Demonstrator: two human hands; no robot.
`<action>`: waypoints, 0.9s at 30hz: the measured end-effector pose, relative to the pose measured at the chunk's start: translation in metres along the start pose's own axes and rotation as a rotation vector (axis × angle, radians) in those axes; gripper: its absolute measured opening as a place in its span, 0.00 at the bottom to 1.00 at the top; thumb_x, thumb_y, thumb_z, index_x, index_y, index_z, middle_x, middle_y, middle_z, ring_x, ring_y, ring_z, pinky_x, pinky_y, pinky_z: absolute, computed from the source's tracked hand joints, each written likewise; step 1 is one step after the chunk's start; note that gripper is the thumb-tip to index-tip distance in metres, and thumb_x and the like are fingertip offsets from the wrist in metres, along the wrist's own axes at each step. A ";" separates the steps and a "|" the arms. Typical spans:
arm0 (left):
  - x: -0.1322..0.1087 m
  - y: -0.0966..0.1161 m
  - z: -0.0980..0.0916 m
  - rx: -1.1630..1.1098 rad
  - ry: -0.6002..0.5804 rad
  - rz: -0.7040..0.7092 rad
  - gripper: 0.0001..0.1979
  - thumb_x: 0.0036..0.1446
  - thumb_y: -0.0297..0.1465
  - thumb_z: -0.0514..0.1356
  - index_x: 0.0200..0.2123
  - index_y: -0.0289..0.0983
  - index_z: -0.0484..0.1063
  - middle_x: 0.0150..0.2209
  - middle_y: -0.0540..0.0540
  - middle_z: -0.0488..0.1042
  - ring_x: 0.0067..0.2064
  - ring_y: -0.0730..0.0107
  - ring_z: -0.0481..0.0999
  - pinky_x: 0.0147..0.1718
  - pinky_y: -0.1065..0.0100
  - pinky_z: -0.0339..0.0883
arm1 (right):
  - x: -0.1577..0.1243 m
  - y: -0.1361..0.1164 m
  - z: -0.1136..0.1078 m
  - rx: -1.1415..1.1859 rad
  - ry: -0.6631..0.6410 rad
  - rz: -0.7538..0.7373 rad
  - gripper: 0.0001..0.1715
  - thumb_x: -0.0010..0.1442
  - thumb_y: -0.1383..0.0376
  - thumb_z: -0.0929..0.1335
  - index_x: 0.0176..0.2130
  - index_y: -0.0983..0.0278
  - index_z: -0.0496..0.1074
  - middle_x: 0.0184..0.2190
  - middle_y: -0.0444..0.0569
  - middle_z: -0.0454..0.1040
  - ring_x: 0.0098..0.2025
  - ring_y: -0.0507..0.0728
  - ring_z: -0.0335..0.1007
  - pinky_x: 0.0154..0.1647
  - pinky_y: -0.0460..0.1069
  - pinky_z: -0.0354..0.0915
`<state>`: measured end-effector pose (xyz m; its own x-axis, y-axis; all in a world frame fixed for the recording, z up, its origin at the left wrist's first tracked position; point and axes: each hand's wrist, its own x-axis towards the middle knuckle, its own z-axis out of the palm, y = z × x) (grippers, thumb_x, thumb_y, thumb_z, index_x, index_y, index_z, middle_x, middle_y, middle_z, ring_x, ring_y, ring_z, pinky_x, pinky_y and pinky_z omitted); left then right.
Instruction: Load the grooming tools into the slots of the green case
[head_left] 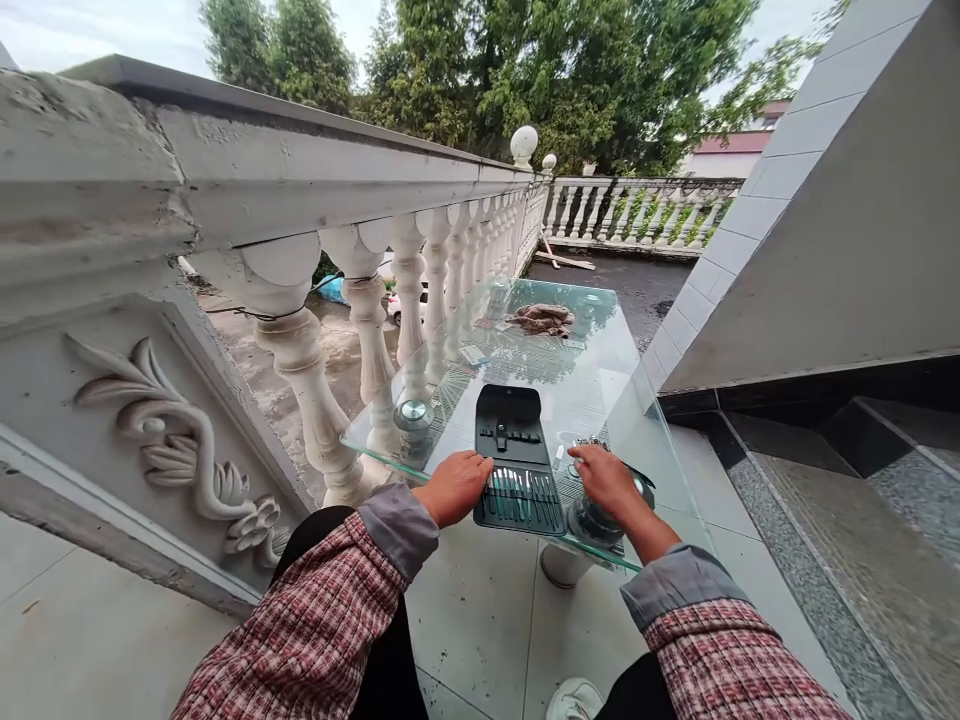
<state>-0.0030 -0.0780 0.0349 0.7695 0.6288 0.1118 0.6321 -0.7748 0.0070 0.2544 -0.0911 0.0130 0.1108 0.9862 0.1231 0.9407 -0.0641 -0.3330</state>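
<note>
An open black tool case lies on the near end of a glass table; its lower half holds a row of several slim metal tools. My left hand rests with curled fingers on the case's left edge. My right hand lies at the case's right side, fingers bent over small metal pieces on the glass; whether it grips one is unclear.
A crumpled brown cloth and a small card lie farther along the table. A white stone balustrade runs close on the left. Dark tiled steps rise on the right. A white shoe shows on the tiled floor.
</note>
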 end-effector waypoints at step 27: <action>-0.030 0.052 0.020 0.009 0.131 -0.005 0.20 0.55 0.17 0.49 0.52 0.28 0.62 0.51 0.34 0.69 0.54 0.59 0.67 0.55 0.58 0.60 | -0.004 0.066 0.023 -0.053 0.173 -0.095 0.22 0.60 0.61 0.58 0.50 0.68 0.67 0.56 0.58 0.63 0.60 0.60 0.53 0.59 0.56 0.51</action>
<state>0.0081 -0.1358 0.0119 0.7479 0.6185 0.2409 0.6375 -0.7705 -0.0008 0.3084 -0.0954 -0.0307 0.0700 0.9476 0.3116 0.9647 0.0152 -0.2629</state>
